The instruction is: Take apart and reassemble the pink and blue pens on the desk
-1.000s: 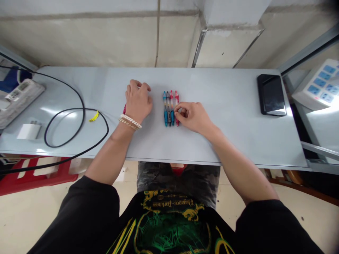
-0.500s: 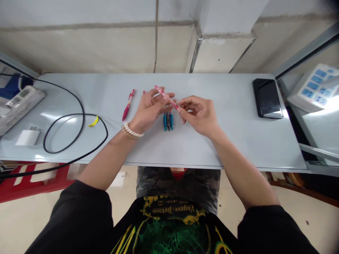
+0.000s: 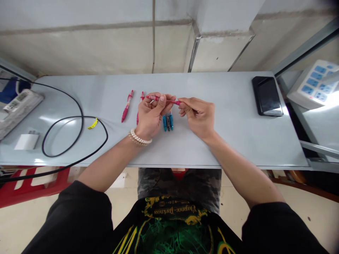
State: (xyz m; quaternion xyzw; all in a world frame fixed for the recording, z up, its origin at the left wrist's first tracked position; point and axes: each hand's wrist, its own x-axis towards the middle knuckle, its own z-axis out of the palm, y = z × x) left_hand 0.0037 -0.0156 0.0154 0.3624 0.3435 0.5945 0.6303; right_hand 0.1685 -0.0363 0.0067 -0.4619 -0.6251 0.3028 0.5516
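Note:
A pink pen [image 3: 173, 102] is held nearly level above the table between both hands. My left hand [image 3: 151, 114] is closed around its left part, thumb on top. With thumb and fingertips, my right hand [image 3: 199, 115] pinches the pen's right end. Below and between the hands lie blue pens [image 3: 164, 123] with a dark grey pen [image 3: 168, 123] among them; their upper parts are hidden by my left hand. One pink pen [image 3: 127, 106] lies to the left, and another pink pen [image 3: 142, 96] is partly covered by my left hand.
A black cable [image 3: 82, 102] with a yellow tag [image 3: 93, 124] loops over the table's left side, near a white plug adapter [image 3: 27, 140] and a power strip [image 3: 23, 111]. At the right lies a black device [image 3: 267, 96]. A wall runs behind the table [image 3: 230, 141].
The held pen has turned from slanting to nearly level. My left hand has closed around it, its fingers no longer spread. My right hand still pinches the right end.

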